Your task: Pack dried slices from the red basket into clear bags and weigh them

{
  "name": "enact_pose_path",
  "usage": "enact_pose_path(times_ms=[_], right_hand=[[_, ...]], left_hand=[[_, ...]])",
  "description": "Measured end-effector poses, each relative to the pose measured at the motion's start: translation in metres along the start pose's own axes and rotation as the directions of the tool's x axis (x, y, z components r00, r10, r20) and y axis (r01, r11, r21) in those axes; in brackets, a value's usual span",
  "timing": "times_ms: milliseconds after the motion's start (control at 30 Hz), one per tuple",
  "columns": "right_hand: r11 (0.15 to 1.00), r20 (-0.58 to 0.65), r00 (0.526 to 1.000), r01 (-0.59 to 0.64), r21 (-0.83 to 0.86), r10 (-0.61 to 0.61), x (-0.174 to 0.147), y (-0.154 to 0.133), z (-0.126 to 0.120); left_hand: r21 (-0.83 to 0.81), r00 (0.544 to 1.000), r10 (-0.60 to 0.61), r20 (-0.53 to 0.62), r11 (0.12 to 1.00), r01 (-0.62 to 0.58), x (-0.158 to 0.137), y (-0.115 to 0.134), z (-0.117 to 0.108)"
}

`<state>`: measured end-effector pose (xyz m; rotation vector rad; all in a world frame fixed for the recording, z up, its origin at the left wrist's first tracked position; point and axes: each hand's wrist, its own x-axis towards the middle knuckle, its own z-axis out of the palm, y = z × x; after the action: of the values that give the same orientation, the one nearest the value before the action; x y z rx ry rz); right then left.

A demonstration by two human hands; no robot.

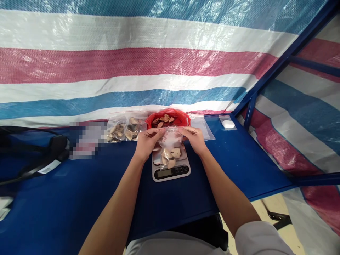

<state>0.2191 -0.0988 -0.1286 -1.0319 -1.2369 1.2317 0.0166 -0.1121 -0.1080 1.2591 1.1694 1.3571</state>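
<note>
Between my two hands hangs a clear zip bag with several pale, dry chunks in its bottom. My left hand pinches its top edge at one corner, and my right hand pinches the other. Below and behind the bag is a white kitchen scale with a shiny plate and a small display; whether the bag touches the plate I cannot tell. Just beyond my hands sits a red plastic bag, its mouth wide, with more brownish chunks inside.
Two filled zip bags lie left of the red bag. Flat clear bags lie to its right, then a white rounded case. A black strap-like object is at the left of the blue table. Striped sheeting hangs behind.
</note>
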Motion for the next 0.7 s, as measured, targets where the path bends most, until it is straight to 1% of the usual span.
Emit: enact_pose_path(times_ms=[133,200,267,400,567,633,700], right_hand=[[1.000,-0.067,0.998,-0.005,0.017,0.006,0.003,0.003,0.000],[0.999,-0.075,0.997,-0.012,0.043,0.015,0.003,0.003,0.001],[0.997,-0.052,0.998,-0.021,0.068,0.025,0.003,0.002,0.002],[0.996,0.024,0.999,-0.039,0.082,0.037,-0.001,-0.001,0.003],[1.000,0.156,0.987,0.028,0.000,-0.027,-0.004,-0.007,0.006],[0.999,0.169,0.985,0.035,0.000,-0.035,-0.003,-0.008,0.008],[1.000,0.159,0.987,0.018,-0.007,-0.016,-0.001,-0.009,0.012]], left_hand=[[-0.001,1.000,-0.003,0.019,1.000,0.003,0.002,0.000,-0.004],[-0.009,1.000,-0.015,0.022,1.000,0.015,0.002,0.000,-0.005],[-0.011,1.000,-0.015,0.006,1.000,0.015,0.002,0.000,-0.005],[0.008,0.998,0.037,-0.055,0.999,-0.036,0.002,0.000,-0.005],[0.007,0.994,0.077,-0.080,0.997,-0.077,0.002,-0.003,-0.005],[-0.006,0.991,0.085,-0.101,0.996,-0.086,0.004,-0.003,-0.005],[-0.022,0.985,0.098,-0.140,0.995,-0.102,0.006,-0.001,-0.006]])
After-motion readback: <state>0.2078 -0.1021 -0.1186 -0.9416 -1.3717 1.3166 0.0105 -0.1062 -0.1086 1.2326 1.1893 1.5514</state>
